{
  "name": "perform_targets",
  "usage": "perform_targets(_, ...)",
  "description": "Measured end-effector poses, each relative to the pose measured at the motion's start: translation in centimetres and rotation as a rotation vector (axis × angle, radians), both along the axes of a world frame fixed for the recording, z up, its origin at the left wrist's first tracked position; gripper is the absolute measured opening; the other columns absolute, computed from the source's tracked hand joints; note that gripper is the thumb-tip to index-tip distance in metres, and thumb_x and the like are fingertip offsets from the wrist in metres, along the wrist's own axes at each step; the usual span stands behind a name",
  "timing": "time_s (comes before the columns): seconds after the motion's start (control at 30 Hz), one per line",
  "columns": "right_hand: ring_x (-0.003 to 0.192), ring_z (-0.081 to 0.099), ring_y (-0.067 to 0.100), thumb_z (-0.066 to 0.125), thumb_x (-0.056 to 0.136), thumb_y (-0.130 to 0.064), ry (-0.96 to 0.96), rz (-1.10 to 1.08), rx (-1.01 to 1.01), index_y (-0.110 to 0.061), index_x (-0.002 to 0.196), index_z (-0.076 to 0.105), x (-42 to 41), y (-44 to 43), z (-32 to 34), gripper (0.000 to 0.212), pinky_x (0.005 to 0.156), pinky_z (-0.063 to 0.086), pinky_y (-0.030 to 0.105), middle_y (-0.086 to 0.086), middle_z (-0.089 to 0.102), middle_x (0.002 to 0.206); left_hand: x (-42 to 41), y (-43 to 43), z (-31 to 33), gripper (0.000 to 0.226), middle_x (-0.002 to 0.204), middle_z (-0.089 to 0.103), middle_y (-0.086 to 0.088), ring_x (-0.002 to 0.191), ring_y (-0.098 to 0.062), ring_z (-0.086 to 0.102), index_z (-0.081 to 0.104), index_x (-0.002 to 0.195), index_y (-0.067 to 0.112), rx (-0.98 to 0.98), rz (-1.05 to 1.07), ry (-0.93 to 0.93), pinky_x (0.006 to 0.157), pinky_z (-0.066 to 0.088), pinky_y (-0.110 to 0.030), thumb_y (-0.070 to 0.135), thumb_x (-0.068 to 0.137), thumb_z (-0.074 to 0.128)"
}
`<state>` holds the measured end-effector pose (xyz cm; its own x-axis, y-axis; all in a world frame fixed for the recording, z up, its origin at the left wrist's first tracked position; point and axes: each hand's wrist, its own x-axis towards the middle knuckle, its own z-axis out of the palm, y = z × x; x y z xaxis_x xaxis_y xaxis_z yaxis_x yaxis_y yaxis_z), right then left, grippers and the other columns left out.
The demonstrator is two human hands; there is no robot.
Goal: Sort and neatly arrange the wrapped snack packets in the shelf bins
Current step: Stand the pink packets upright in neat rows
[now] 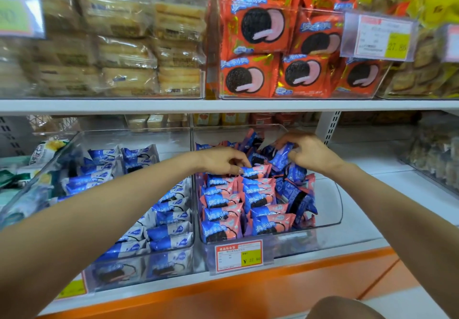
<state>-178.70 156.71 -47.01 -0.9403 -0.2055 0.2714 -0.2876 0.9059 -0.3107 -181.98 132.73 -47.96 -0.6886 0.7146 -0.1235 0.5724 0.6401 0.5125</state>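
Right hand (pixel 310 153) pinches 奥利奥 packet (pixel 282 156) (bin tag (pixel 238 256): ¥27.80).

The middle packets (pixel 221 230) are blue and pink with a black cookie picture. The left packets (pixel 169 231) are blue and white. The big packs (pixel 260 32) up top are orange-red with black cookies and pink cream. The price tag (pixel 238 256) is red and yellow. The shelf edge (pixel 273 285) is orange.

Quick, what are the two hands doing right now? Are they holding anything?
Left hand: pinches a pink-and-blue packet.
Right hand: pinches a dark blue packet, raised a little.
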Motion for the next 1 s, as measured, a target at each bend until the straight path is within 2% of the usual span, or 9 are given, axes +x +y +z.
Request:
perform_targets(0.13, 0.085, 0.057, 0.017, 0.069, 0.082, -0.015, 0.044, 0.019, -0.046, -0.016, 0.087, 0.064, -0.1, -0.2, 0.1, 0.006, 0.073, 0.037, 0.021, 0.0, 0.06, 0.1, 0.2, -0.1, 0.1, 0.03, 0.108, 0.057, -0.005, 0.088, -0.009, 0.054, 0.054, 0.126, 0.009, 0.047, 0.038, -0.035, 0.066, 0.039, -0.003, 0.014, 0.097, 0.048)
perform_targets(0.2, 0.093, 0.057, 0.019, 0.075, 0.076, -0.009, 0.066, 0.032, -0.107, -0.013, 0.087, 0.064, -0.3, -0.2, 0.2, 0.016, 0.075, 0.037, 0.018, 0.004, 0.06, 0.101, 0.1, -0.1, 0.1, 0.028, 0.104, 0.056, -0.002, 0.088, -0.009, 0.055, 0.055, 0.122, 0.007, 0.075, 0.053, -0.036, 0.066, 0.039, -0.003, 0.013, 0.096, 0.05)
perform_targets(0.33, 0.101, 0.054, 0.01, 0.075, 0.074, 0.001, -0.012, -0.011, -0.315, -0.011, 0.117, 0.056, 0.0, -0.3, 0.7, 0.049, 0.08, 0.041, 0.015, -0.001, 0.058, 0.108, 0.3, -0.1, 0.2, 0.026, 0.103, 0.055, 0.002, 0.091, -0.008, 0.052, 0.057, 0.12, 0.009, 0.089, 0.072, -0.045, 0.068, 0.038, -0.003, 0.014, 0.095, 0.052)
perform_targets(0.4, 0.101, 0.058, 0.009, 0.074, 0.072, 0.008, -0.03, 0.011, -0.445, -0.014, 0.116, 0.055, -0.2, -0.8, 1.2, 0.053, 0.08, 0.048, 0.021, -0.001, 0.058, 0.11, 0.3, -0.1, 0.3, 0.026, 0.105, 0.056, 0.004, 0.092, -0.005, 0.052, 0.058, 0.12, 0.011, 0.093, 0.071, -0.068, 0.067, 0.037, 0.001, 0.015, 0.095, 0.052)
perform_targets(0.5, 0.1, 0.06, 0.005, 0.07, 0.069, 0.017, -0.05, 0.064, -0.687, -0.012, 0.111, 0.057, -0.9, -2.2, 1.6, 0.053, 0.071, 0.051, 0.009, -0.002, 0.06, 0.112, 0.5, 0.0, 0.6, 0.026, 0.109, 0.056, 0.005, 0.097, -0.004, 0.051, 0.06, 0.12, 0.012, 0.105, 0.09, -0.067, 0.067, 0.034, 0.005, 0.016, 0.096, 0.051)
perform_targets(0.6, 0.102, 0.053, 0.012, 0.072, 0.067, 0.016, -0.098, 0.062, -0.63, -0.005, 0.116, 0.057, -1.6, -3.4, 1.2, 0.055, 0.067, 0.044, 0.002, 0.002, 0.059, 0.111, 0.5, 0.2, 0.5, 0.015, 0.106, 0.063, -0.006, 0.085, -0.009, 0.054, 0.056, 0.108, 0.006, 0.174, 0.157, -0.106, 0.071, 0.041, -0.01, 0.011, 0.096, 0.05)
perform_targets(0.7, 0.091, 0.052, 0.011, 0.073, 0.066, 0.015, -0.162, 0.064, -0.538, -0.014, 0.12, 0.056, -2.2, -4.0, 0.6, 0.063, 0.064, 0.04, 0.002, -0.003, 0.059, 0.102, 0.6, 0.4, 0.6, 0.008, 0.101, 0.069, -0.013, 0.076, -0.018, 0.057, 0.045, 0.091, 0.01, 0.248, 0.228, -0.112, 0.071, 0.044, -0.028, 0.012, 0.095, 0.052)
perform_targets(0.83, 0.081, 0.055, 0.016, 0.068, 0.072, 0.014, -0.213, 0.045, -0.543, -0.003, 0.103, 0.064, -2.3, -4.1, -0.1, 0.036, 0.064, 0.044, 0.017, 0.008, 0.062, 0.093, 0.0, -0.2, 0.5, 0.042, 0.101, 0.059, -0.008, 0.084, -0.024, 0.057, 0.045, 0.115, 0.006, 0.191, 0.37, 0.117, 0.069, 0.042, -0.028, 0.024, 0.085, 0.067)
perform_targets(1.0, 0.058, 0.059, 0.002, 0.069, 0.075, 0.01, -0.261, 0.008, -0.538, -0.009, 0.075, 0.058, -2.2, -4.1, -0.8, 0.021, 0.054, 0.041, 0.005, -0.004, 0.062, 0.068, -0.4, 0.0, 0.0, 0.043, 0.122, 0.057, -0.01, 0.105, -0.025, 0.055, 0.048, 0.124, 0.005, 0.025, 0.2, 0.073, 0.08, 0.041, -0.025, 0.021, 0.087, 0.065)
